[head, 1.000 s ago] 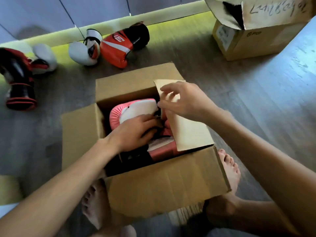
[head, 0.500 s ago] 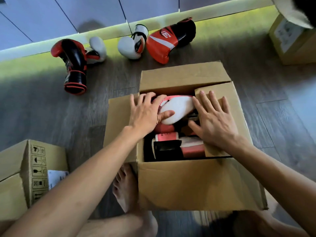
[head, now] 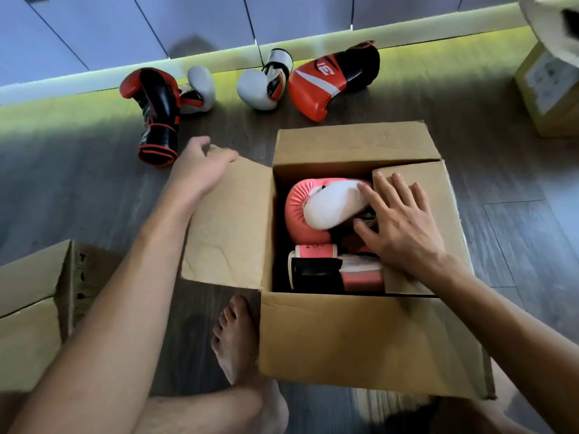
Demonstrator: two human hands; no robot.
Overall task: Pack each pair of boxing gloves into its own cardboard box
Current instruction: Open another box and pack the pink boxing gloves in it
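The pink gloves (head: 316, 211) lie in the box (head: 360, 339) between my hands: my right hand (head: 401, 227) presses the right flap (head: 438, 189) flat over them, while my left hand (head: 203, 161) grips the far corner of the left flap (head: 232, 227), which is splayed leftward and, I reckon, must swing right.

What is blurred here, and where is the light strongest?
Head view: the left hand on the brown cardboard box's flap is motion-blurred; the pink and white boxing glove inside is sharp; strongest light: the yellow-green glow along the wall base.
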